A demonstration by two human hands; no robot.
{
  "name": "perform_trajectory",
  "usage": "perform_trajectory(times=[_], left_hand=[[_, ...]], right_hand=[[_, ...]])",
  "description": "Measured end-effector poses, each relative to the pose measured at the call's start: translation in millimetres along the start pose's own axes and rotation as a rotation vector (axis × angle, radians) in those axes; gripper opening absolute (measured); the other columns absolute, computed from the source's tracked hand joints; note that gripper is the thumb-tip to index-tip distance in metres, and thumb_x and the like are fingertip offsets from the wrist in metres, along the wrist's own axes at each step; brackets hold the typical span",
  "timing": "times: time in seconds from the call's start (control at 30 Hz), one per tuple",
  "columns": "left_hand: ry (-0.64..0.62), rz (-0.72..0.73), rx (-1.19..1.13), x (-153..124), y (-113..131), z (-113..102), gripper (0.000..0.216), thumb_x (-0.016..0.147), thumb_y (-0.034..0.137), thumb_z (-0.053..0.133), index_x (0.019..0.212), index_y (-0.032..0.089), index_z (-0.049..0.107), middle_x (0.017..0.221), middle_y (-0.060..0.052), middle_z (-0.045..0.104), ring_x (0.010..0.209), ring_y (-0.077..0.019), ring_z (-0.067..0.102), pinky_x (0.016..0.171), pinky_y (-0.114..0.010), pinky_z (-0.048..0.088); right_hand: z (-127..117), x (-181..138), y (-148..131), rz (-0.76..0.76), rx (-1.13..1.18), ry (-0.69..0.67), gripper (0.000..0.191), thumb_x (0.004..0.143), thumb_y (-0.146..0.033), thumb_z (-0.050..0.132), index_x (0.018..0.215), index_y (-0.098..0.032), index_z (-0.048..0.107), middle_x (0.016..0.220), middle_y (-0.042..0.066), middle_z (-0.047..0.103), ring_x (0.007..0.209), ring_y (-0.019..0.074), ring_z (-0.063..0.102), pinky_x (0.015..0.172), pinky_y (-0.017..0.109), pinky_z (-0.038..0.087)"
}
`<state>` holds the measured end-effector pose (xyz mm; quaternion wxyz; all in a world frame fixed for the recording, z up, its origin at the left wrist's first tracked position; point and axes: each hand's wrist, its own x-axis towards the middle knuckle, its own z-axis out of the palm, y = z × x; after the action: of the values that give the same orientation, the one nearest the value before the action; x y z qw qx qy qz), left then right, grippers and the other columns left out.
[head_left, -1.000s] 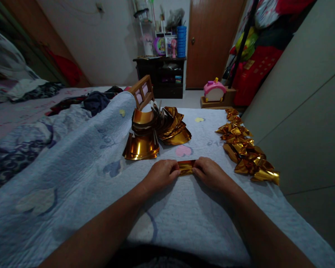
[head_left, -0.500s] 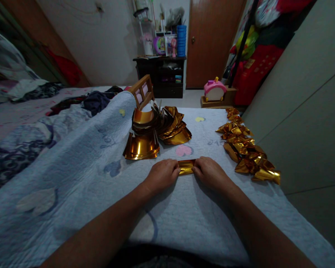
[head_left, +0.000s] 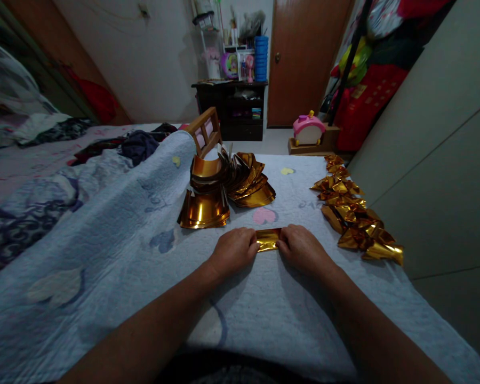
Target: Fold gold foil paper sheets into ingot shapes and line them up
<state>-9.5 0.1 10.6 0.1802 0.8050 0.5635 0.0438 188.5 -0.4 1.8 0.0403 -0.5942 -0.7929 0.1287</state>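
A small folded piece of gold foil paper [head_left: 268, 239] lies on the pale blue quilt [head_left: 124, 240] in front of me. My left hand [head_left: 234, 248] pinches its left end with curled fingers. My right hand [head_left: 302, 246] grips its right end the same way. Both hands rest on the quilt, knuckles up, with the foil stretched between them. Just beyond my left hand stands a stack of curved gold foil sheets [head_left: 208, 200].
A row of folded gold foil pieces [head_left: 354, 216] runs along the quilt's right edge beside a grey cabinet wall [head_left: 436, 160]. Rumpled bedding and clothes [head_left: 136, 145] lie at the left. A wooden frame [head_left: 203, 129], dark shelf unit [head_left: 232, 109] and pink toy [head_left: 307, 129] stand farther back.
My two hands have drawn slightly closer together on the foil piece; the view has shifted a little. Nothing else has moved.
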Motion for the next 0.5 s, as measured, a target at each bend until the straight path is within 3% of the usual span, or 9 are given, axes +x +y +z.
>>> perform_trajectory(times=[0.5], left_hand=[[0.016, 0.030, -0.012, -0.2, -2.4, 3.4, 0.015, 0.093, 0.025, 0.052, 0.089, 0.020, 0.066, 0.092, -0.006, 0.072, 0.087, -0.0228, 0.065, 0.076, -0.033, 0.045]], right_hand=[[2.3, 0.9, 2.1, -0.012, -0.013, -0.006, 0.021, 0.096, -0.026, 0.050, 0.092, -0.015, 0.069, 0.092, 0.011, 0.070, 0.085, 0.0223, 0.061, 0.072, 0.033, 0.034]])
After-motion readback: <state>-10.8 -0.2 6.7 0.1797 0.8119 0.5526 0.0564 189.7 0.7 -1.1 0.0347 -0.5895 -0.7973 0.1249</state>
